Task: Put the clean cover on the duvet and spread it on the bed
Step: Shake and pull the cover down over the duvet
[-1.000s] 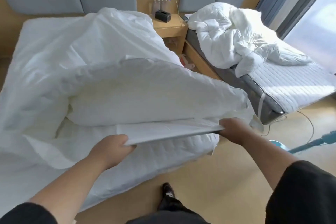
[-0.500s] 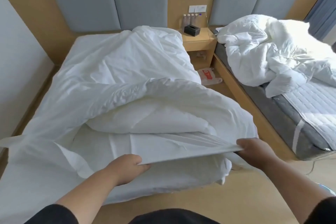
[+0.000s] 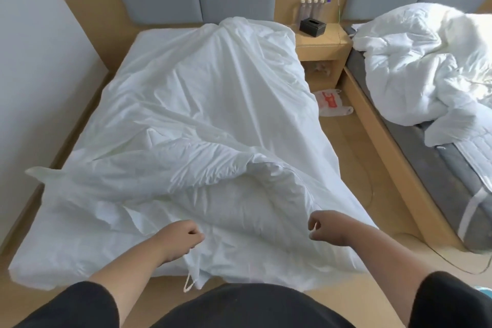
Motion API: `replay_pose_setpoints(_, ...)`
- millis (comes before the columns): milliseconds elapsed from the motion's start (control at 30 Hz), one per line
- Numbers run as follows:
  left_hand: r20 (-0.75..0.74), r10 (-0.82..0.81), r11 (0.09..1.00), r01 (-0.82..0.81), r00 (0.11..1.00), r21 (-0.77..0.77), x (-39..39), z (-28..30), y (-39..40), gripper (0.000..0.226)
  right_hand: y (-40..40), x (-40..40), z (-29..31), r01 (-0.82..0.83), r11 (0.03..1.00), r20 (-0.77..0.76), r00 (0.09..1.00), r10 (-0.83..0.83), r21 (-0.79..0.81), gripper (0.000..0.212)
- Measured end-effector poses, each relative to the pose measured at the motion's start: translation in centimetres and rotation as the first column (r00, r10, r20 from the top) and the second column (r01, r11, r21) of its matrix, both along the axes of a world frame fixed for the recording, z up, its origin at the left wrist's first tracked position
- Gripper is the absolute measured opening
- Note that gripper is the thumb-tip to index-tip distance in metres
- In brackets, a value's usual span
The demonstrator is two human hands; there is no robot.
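Two hands grip my duvet cover (image 3: 213,104) at the foot of the bed (image 3: 149,37): left hand (image 3: 179,238) fisted on its hem, right hand (image 3: 332,228) pinching the edge; it lies rumpled across the mattress.

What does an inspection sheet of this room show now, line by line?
Surface: bed, white sheet bare near the headboard.
Job's things: duvet in its cover lies rumpled along the bed, bunched at the foot; a tie loop hangs off the near edge.
Clutter: plastic bag on the floor between the beds; tissue box and bottles on the nightstand.
Grips: left hand and right hand, each closed on the cover's near edge.
Cables: a cord runs across the floor at right.
Surroundings: second bed with a heaped duvet; wall at left.
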State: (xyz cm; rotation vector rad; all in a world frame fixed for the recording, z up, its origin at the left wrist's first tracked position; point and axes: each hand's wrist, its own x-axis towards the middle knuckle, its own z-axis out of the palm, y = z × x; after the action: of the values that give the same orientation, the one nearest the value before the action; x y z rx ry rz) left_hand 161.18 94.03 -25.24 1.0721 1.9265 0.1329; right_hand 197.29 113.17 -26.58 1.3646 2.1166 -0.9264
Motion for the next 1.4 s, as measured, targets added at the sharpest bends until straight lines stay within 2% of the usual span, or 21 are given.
replay_pose_setpoints(167, -0.014, 0.001, 1.0, -0.001, 1.0, -0.012, -2.6, -2.0, -0.6, 0.024, 1.6, -6.2, -0.1, -0.071, 0.997, -0.006, 0.997, 0.072, 0.026, 0.019)
replay_pose_setpoints(333, -0.022, 0.1, 0.994, -0.101, 0.995, -0.032, -11.1, -4.5, -1.9, 0.018, 2.9, -16.6, -1.3, -0.165, 0.983, -0.015, 0.986, 0.167, 0.086, 0.037)
replay_pose_setpoints(433, -0.091, 0.143, 0.989, -0.145, 0.986, -0.01, -18.1, -6.5, -2.2, 0.014, 3.6, -25.0, -2.5, -0.206, 0.958, -0.024, 0.976, 0.215, 0.197, 0.054)
replay_pose_setpoints(533, -0.147, 0.162, 0.987, -0.161, 0.976, 0.023, -25.9, -8.8, -2.4, 0.009, 3.3, -34.7, -4.2, -0.282, 0.895, 0.01, 0.955, 0.297, 0.347, 0.072)
replay_pose_setpoints(633, -0.152, 0.144, 0.99, -0.144, 0.978, 0.009, -33.7, -11.1, -2.6, 0.002, 2.2, -44.4, -6.2, -0.377, 0.85, 0.089, 0.924, 0.372, 0.368, 0.098)
replay_pose_setpoints(700, -0.158, 0.13, 0.991, -0.129, 0.979, 0.016, -37.5, -11.8, -2.6, 0.009, 1.4, -48.9, -7.0, -0.457, 0.821, 0.18, 0.889, 0.42, 0.342, 0.114)
replay_pose_setpoints(833, -0.215, 0.13, 0.991, -0.12, 0.968, 0.062, -48.6, -14.0, -2.3, 0.02, 0.6, -56.8, -10.4, -0.533, 0.79, 0.309, 0.839, 0.447, 0.303, 0.128)
replay_pose_setpoints(900, -0.277, 0.167, 0.985, -0.15, 0.946, 0.08, -53.9, -15.0, -1.9, 0.029, 1.2, -59.0, -11.6, -0.539, 0.777, 0.355, 0.831, 0.428, 0.325, 0.123)
replay_pose_setpoints(1000, -0.418, 0.139, 0.989, -0.102, 0.898, 0.109, -60.7, -16.9, -1.2, 0.054, 2.6, -60.4, -12.7, -0.542, 0.785, 0.331, 0.831, 0.448, 0.299, 0.082)
replay_pose_setpoints(1100, -0.514, -0.077, 0.997, 0.07, 0.854, -0.033, -65.1, -19.2, -0.1, 0.078, 2.3, -61.1, -12.6, -0.476, 0.878, 0.27, 0.853, 0.447, 0.054, 0.052)
replay_pose_setpoints(1200, -0.493, -0.366, 0.927, 0.261, 0.789, -0.271, -65.6, -21.9, 0.9, 0.086, 0.7, -61.3, -12.1, -0.432, 0.884, 0.257, 0.847, 0.465, -0.178, 0.037)
replay_pose_setpoints(1233, -0.471, -0.45, 0.888, 0.326, 0.759, -0.324, -65.2, -22.8, 1.0, 0.081, 0.0, -61.4, -11.6, -0.382, 0.889, 0.236, 0.867, 0.439, -0.251, 0.039)
replay_pose_setpoints(1300, -0.442, -0.547, 0.834, 0.419, 0.711, -0.359, -64.2, -24.1, 0.5, 0.043, -1.2, -62.0, -10.6, -0.267, 0.882, 0.217, 0.904, 0.369, -0.387, 0.046)
replay_pose_setpoints(1333, -0.433, -0.555, 0.83, 0.439, 0.71, -0.345, -63.8, -24.4, -0.1, 0.026, -1.5, -62.3, -10.1, -0.208, 0.876, 0.221, 0.919, 0.328, -0.436, 0.048)
replay_pose_setpoints(1400, -0.405, -0.537, 0.843, 0.458, 0.74, -0.283, -63.5, -24.4, -2.1, 0.016, -1.7, -62.9, -8.8, -0.111, 0.861, 0.233, 0.939, 0.255, -0.496, 0.051)
